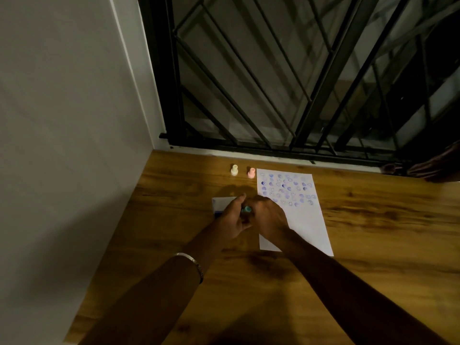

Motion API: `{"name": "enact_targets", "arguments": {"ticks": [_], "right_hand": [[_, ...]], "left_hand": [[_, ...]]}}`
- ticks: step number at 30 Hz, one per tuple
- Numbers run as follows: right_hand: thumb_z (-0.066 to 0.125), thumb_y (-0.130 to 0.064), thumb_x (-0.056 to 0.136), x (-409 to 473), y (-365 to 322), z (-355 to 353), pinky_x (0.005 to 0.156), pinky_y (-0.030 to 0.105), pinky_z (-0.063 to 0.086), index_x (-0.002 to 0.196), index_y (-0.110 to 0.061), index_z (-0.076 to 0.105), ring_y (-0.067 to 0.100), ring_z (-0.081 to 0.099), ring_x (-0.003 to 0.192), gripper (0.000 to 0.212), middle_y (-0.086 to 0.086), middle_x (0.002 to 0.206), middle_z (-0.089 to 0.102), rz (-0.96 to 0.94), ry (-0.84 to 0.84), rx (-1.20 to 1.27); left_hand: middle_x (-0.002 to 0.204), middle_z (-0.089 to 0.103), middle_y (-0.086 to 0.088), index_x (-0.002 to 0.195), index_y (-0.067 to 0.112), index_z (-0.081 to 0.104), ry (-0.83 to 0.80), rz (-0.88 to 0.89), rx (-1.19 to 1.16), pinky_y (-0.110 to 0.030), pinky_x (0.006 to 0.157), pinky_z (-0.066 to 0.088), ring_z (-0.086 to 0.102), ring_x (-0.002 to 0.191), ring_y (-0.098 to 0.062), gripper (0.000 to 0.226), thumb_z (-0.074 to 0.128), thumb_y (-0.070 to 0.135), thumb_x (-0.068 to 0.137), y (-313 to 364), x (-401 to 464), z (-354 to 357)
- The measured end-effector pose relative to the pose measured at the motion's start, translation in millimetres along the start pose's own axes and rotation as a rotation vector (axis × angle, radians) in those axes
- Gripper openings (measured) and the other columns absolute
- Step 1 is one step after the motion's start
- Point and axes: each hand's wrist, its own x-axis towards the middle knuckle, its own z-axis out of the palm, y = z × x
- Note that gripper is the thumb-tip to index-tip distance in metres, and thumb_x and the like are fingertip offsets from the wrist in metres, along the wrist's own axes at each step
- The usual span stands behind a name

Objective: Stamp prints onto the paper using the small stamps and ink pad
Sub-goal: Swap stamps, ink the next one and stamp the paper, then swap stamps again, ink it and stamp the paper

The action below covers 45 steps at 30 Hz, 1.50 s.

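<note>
Paper (306,220): blue prints fill its far part
Teal stamp (246,209): gripped between both hands
Left hand (231,217): over ink pad (222,202)
Right hand (270,216): on paper's edge
Bench (373,245): 2 stamps, cream stamp (234,170), pink stamp (251,172)

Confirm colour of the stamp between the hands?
Teal stamp, seen in the head view.

Glossy wood-grain table (373,220), matt paper (306,225)
</note>
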Motion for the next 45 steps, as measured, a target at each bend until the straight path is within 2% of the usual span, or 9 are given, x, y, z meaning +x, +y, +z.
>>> {"name": "enact_targets", "arguments": {"ticks": [7,10,12,16,19,23,31,37,45], "right_hand": [[0.053,-0.021,0.093,18.1,0.8,-1.2,0.083,0.041,0.056,0.112,-0.017,0.064,0.030,0.067,0.099,0.022,0.009,0.105,0.069,0.014,-0.008,0.082],[0.060,-0.016,0.092,33.4,1.4,4.1,0.084,0.024,0.048,0.116,-0.015,0.065,0.027,0.067,0.102,0.024,0.011,0.110,0.070,0.013,0.027,0.142],[0.063,-0.018,0.092,45.7,1.0,6.6,0.086,0.022,0.046,0.118,-0.016,0.064,0.023,0.067,0.105,0.026,0.009,0.114,0.070,0.037,0.013,0.158],[0.060,-0.020,0.094,74.8,5.1,8.2,0.092,0.036,0.055,0.116,-0.015,0.065,0.025,0.067,0.106,0.023,0.009,0.116,0.069,0.044,-0.021,0.203],[0.061,-0.015,0.093,91.9,12.1,8.7,0.098,0.042,0.053,0.126,-0.009,0.060,0.032,0.061,0.116,0.033,0.016,0.129,0.062,0.063,-0.006,0.181],[0.066,-0.021,0.090,114.6,23.1,6.7,0.089,0.041,0.056,0.119,-0.010,0.063,0.030,0.067,0.104,0.031,0.014,0.117,0.068,0.042,0.104,0.147],[0.074,-0.030,0.080,162.6,33.6,6.5,0.108,0.053,0.033,0.138,-0.015,0.045,0.038,0.062,0.109,0.067,0.017,0.109,0.070,0.016,0.189,-0.106],[0.069,-0.039,0.084,179.6,49.2,17.5,0.117,0.053,0.015,0.148,-0.017,0.028,0.034,0.053,0.125,0.080,0.015,0.122,0.066,0.047,0.042,-0.141],[0.065,-0.041,0.088,181.5,53.3,26.8,0.118,0.053,0.019,0.150,-0.015,0.027,0.034,0.046,0.134,0.077,0.015,0.138,0.055,0.067,-0.003,-0.132]], "left_hand": [[0.129,0.061,-0.013,0.123,0.014,0.053,-0.041,0.025,0.059,-0.051,0.103,0.048,0.057,0.120,-0.031,0.052,0.057,0.053,0.088,18.1,9.9,0.5],[0.123,0.061,-0.010,0.112,0.018,0.054,0.006,0.082,0.149,-0.046,0.095,0.053,0.058,0.118,-0.032,0.045,0.055,0.056,0.088,27.5,16.1,-0.2],[0.119,0.061,-0.011,0.117,0.016,0.055,0.106,0.160,0.260,-0.039,0.083,0.054,0.060,0.114,-0.031,0.048,0.049,0.056,0.091,33.5,23.6,-3.7],[0.132,0.057,-0.013,0.130,0.011,0.052,0.239,0.463,0.582,-0.038,0.097,0.046,0.056,0.119,-0.030,0.045,0.044,0.042,0.099,42.6,43.9,-23.1],[0.115,0.064,-0.017,0.112,0.005,0.063,0.288,0.626,0.736,-0.034,0.087,0.047,0.060,0.107,-0.031,0.031,0.052,0.030,0.097,54.8,56.7,-38.6],[0.095,0.066,-0.013,0.093,0.009,0.065,0.271,0.718,0.875,-0.039,0.077,0.051,0.062,0.086,-0.023,0.015,0.056,0.021,0.095,74.7,71.5,-38.5],[0.125,0.057,-0.011,0.123,0.013,0.057,0.299,0.779,1.160,-0.038,0.089,0.052,0.059,0.109,-0.026,0.042,0.065,0.036,0.088,102.5,107.7,-25.8],[0.124,0.060,-0.009,0.116,0.014,0.063,0.334,0.815,1.288,-0.038,0.099,0.046,0.052,0.118,-0.025,0.046,0.070,0.043,0.081,104.7,129.7,-26.2],[0.109,0.067,-0.009,0.096,0.011,0.070,0.320,0.834,1.273,-0.041,0.102,0.040,0.052,0.116,-0.026,0.030,0.073,0.035,0.079,102.1,138.7,-24.3]]}}
